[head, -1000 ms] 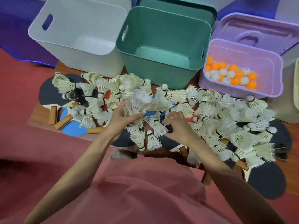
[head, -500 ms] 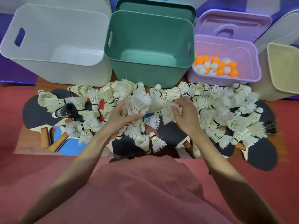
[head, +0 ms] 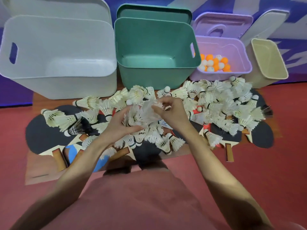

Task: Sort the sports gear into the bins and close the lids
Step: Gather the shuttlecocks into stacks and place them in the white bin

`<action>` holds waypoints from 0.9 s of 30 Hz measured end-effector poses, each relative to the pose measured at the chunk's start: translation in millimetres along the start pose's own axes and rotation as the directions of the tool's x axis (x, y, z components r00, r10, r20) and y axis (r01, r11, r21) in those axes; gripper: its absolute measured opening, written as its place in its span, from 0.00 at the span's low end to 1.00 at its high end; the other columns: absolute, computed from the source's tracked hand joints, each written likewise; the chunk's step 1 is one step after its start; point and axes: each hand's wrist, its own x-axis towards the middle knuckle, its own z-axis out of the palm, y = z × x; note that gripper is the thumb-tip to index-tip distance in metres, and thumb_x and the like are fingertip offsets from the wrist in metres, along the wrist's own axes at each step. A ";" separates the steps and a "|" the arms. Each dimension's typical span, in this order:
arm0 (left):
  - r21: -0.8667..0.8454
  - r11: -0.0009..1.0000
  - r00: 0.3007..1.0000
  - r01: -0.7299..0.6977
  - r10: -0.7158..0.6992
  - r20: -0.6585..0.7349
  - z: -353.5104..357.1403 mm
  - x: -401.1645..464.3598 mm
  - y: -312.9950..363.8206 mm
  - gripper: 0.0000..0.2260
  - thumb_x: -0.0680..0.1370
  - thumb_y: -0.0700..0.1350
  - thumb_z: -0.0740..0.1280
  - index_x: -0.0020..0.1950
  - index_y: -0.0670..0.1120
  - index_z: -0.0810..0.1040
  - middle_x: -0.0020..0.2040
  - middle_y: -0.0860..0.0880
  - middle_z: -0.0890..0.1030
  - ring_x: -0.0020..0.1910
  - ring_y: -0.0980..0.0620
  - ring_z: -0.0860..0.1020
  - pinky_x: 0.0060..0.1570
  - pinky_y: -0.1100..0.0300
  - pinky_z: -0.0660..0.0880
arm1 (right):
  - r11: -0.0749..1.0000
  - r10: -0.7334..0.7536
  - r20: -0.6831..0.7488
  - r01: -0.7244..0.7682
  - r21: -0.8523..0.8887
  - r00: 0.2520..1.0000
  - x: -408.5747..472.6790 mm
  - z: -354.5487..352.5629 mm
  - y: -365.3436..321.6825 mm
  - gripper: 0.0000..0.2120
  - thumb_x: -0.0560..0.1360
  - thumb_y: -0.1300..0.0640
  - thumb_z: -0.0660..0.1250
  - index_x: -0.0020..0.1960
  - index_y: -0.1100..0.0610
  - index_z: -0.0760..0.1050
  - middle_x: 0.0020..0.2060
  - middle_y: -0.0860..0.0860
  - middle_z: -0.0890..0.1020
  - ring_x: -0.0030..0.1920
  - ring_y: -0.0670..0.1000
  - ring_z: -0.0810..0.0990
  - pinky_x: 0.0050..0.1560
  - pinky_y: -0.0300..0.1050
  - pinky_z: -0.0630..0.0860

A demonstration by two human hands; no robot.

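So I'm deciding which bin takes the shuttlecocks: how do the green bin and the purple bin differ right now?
The green bin is empty, its floor bare; the purple bin already holds orange and white balls. The green bin looks larger and deeper than the purple bin. The green bin shows handle slots in its side walls; none is plain on the purple bin. Both are open, with a matching lid propped behind each.

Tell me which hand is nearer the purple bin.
Right. The right hand is in the shuttlecock pile below and left of the purple bin, while the left hand sits farther left, below the green bin.
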 end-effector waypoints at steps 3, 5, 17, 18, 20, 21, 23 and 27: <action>-0.019 1.000 0.999 0.016 -0.015 0.036 -10.1 -2.7 -4.6 0.34 0.61 0.47 0.81 0.64 0.58 0.72 0.63 0.54 0.77 0.64 0.55 0.74 0.68 0.48 0.68 | 1.000 -0.022 -0.013 0.022 0.011 1.000 -9.7 11.5 -0.2 0.10 0.69 0.66 0.72 0.49 0.58 0.79 0.44 0.50 0.79 0.43 0.44 0.75 0.48 0.36 0.72; -0.068 0.997 0.997 0.027 -0.022 0.067 -17.4 -6.2 -6.2 0.35 0.59 0.51 0.80 0.65 0.54 0.74 0.60 0.53 0.80 0.61 0.53 0.77 0.65 0.47 0.72 | 0.993 0.010 -0.026 -0.007 0.120 1.000 -16.5 9.5 -2.7 0.10 0.69 0.62 0.74 0.49 0.56 0.79 0.46 0.52 0.80 0.42 0.44 0.75 0.45 0.36 0.73; -0.169 0.984 0.995 0.060 -0.045 0.092 -27.5 -27.8 -11.0 0.34 0.61 0.43 0.78 0.66 0.46 0.73 0.59 0.50 0.81 0.59 0.51 0.79 0.61 0.56 0.74 | 0.818 0.283 -0.247 -0.367 -0.442 0.927 -12.6 6.8 108.1 0.08 0.73 0.63 0.64 0.49 0.66 0.78 0.45 0.61 0.82 0.48 0.60 0.80 0.45 0.49 0.75; -0.160 0.985 0.995 0.060 -0.047 0.085 -27.2 -29.5 -11.0 0.35 0.61 0.43 0.79 0.67 0.47 0.73 0.59 0.51 0.81 0.59 0.53 0.79 0.63 0.54 0.73 | 0.812 0.288 -0.244 -0.372 -0.451 0.926 -11.2 9.6 112.4 0.08 0.73 0.62 0.64 0.49 0.65 0.77 0.44 0.61 0.82 0.47 0.60 0.81 0.44 0.49 0.76; -0.150 0.986 0.997 0.067 -0.058 0.058 -26.8 -32.7 -12.3 0.39 0.60 0.46 0.82 0.68 0.49 0.72 0.61 0.52 0.79 0.62 0.54 0.77 0.67 0.51 0.70 | 0.817 0.300 -0.253 -0.385 -0.430 0.920 -7.4 14.4 119.1 0.10 0.74 0.62 0.65 0.52 0.65 0.78 0.46 0.60 0.82 0.48 0.59 0.81 0.46 0.49 0.77; -0.146 0.987 0.997 0.073 -0.067 0.046 -26.8 -34.2 -12.8 0.39 0.59 0.49 0.82 0.68 0.51 0.72 0.62 0.53 0.79 0.63 0.54 0.76 0.68 0.50 0.68 | 0.821 0.296 -0.252 -0.380 -0.426 0.921 -5.2 15.8 121.6 0.09 0.74 0.62 0.65 0.52 0.65 0.78 0.46 0.60 0.82 0.48 0.59 0.81 0.46 0.48 0.77; -0.135 0.988 0.997 0.074 -0.072 0.018 -27.0 -36.6 -13.5 0.35 0.61 0.47 0.81 0.65 0.56 0.73 0.61 0.55 0.79 0.62 0.56 0.76 0.67 0.50 0.69 | 0.834 0.257 -0.243 -0.341 -0.433 0.935 -1.2 14.7 121.7 0.07 0.74 0.61 0.65 0.49 0.63 0.79 0.44 0.58 0.83 0.47 0.58 0.81 0.45 0.46 0.76; -0.134 0.987 0.996 0.084 -0.086 -0.011 -23.5 -38.8 -8.6 0.31 0.60 0.47 0.82 0.58 0.63 0.74 0.58 0.54 0.80 0.59 0.55 0.78 0.63 0.48 0.73 | 0.890 0.029 -0.292 -0.157 -0.427 0.956 -4.5 -8.2 88.8 0.06 0.76 0.59 0.64 0.47 0.60 0.79 0.41 0.55 0.83 0.39 0.52 0.80 0.39 0.42 0.73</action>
